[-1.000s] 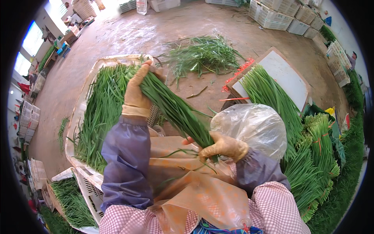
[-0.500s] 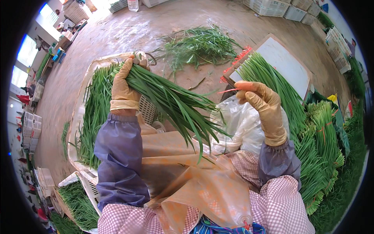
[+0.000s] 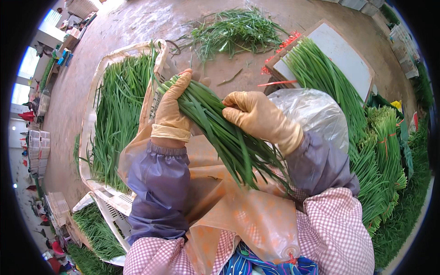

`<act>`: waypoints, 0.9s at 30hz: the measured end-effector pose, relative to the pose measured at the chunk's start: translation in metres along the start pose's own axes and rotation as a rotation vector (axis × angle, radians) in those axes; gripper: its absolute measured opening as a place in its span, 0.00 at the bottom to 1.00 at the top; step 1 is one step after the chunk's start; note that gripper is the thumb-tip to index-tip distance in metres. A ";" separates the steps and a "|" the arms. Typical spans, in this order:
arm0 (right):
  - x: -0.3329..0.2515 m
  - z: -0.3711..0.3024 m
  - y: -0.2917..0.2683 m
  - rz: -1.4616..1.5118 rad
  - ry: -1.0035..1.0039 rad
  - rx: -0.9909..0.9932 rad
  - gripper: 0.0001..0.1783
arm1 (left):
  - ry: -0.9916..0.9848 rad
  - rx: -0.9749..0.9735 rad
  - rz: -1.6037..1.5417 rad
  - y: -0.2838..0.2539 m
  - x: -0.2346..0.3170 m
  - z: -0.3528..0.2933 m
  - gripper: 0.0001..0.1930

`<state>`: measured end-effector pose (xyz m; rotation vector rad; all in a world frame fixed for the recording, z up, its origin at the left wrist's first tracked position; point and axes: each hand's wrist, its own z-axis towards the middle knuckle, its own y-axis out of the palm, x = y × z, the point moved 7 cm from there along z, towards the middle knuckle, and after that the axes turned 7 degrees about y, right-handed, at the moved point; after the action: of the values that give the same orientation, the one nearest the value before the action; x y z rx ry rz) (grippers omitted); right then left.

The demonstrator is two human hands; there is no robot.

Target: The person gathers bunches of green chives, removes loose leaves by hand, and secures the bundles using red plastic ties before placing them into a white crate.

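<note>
A bunch of long green garlic chives (image 3: pixel 215 117) lies slanting across my lap, its pale cut ends up at the left and its leaf tips hanging down to the right. My left hand (image 3: pixel 174 103), in a tan rubber glove, is wrapped round the bunch near the cut ends. Also gloved, my right hand (image 3: pixel 263 117) is closed in a pinch at the bunch's upper side, with thumb and forefinger against the leaves. Exactly which leaves lie between those fingertips is hidden. A thin red strip (image 3: pixel 277 83) sticks out beside the board, apart from my right hand.
A white plastic crate (image 3: pixel 85 151) full of chives stands at left. Loose chives (image 3: pixel 233 32) lie heaped on the floor ahead. More chives (image 3: pixel 316 68) rest on a white board (image 3: pixel 343 55) at right, near tied bundles (image 3: pixel 385 151) and a clear plastic bag (image 3: pixel 316 110).
My right hand has come left and down from above the plastic bag onto the bunch. My left hand and its chives have shifted right and slightly down in view.
</note>
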<state>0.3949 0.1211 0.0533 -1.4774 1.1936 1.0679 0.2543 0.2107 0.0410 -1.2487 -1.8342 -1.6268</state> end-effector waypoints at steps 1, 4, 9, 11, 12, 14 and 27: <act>0.010 0.005 0.003 0.111 0.041 -0.107 0.12 | -0.010 0.007 0.003 -0.005 -0.003 -0.002 0.10; 0.034 0.008 0.009 0.264 0.282 -0.363 0.13 | -0.181 -0.052 -0.179 -0.019 -0.022 -0.007 0.08; 0.039 -0.006 0.010 0.218 0.289 -0.430 0.10 | -0.207 -0.232 -0.392 -0.020 -0.032 -0.007 0.07; 0.041 -0.012 -0.002 -0.081 0.230 -0.419 0.09 | -0.146 -0.255 -0.425 -0.020 -0.026 -0.004 0.08; 0.036 -0.018 -0.012 -0.241 0.254 -0.350 0.08 | -0.144 -0.253 -0.423 -0.023 -0.025 -0.003 0.08; 0.038 -0.031 -0.035 -0.253 0.247 -0.290 0.11 | -0.152 -0.279 -0.506 -0.021 -0.025 -0.002 0.09; -0.003 -0.025 -0.003 -0.038 -0.197 0.126 0.51 | -0.124 -0.254 -0.274 -0.004 -0.042 -0.017 0.17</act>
<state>0.3996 0.0976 0.0619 -1.2625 1.0702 1.0662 0.2688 0.1803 0.0110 -1.2689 -1.9940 -2.0248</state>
